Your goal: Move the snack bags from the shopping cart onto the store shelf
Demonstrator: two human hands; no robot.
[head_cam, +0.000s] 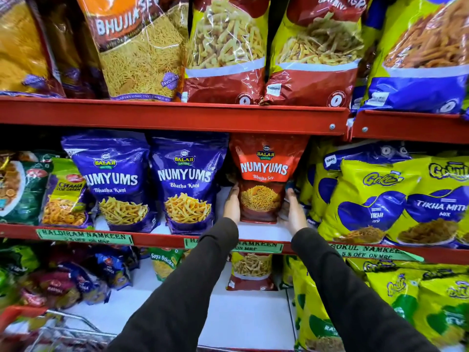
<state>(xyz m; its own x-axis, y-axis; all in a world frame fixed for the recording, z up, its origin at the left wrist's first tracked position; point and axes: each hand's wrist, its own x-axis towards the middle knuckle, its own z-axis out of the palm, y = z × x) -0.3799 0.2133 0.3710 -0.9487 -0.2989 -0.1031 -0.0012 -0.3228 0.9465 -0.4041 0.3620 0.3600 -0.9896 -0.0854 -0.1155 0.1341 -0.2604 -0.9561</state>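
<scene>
A red Numyums Bhujia Sev bag [264, 174] stands upright on the middle red shelf [162, 238], between two purple Numyums bags [187, 181] and yellow Gokul bags [375, 199]. My left hand [232, 203] presses flat against the red bag's left side. My right hand [294, 212] holds its right side. Both hands clasp the bag near its base. The shopping cart [63, 331] shows at the bottom left, blurred, its contents unclear.
Large bags of sev and gathiya [228, 47] fill the top shelf. The lower shelf holds mixed bags at the left, a red bag [251, 271] in the middle and yellow-green bags [406, 301] at the right, around a bare white patch [228, 318].
</scene>
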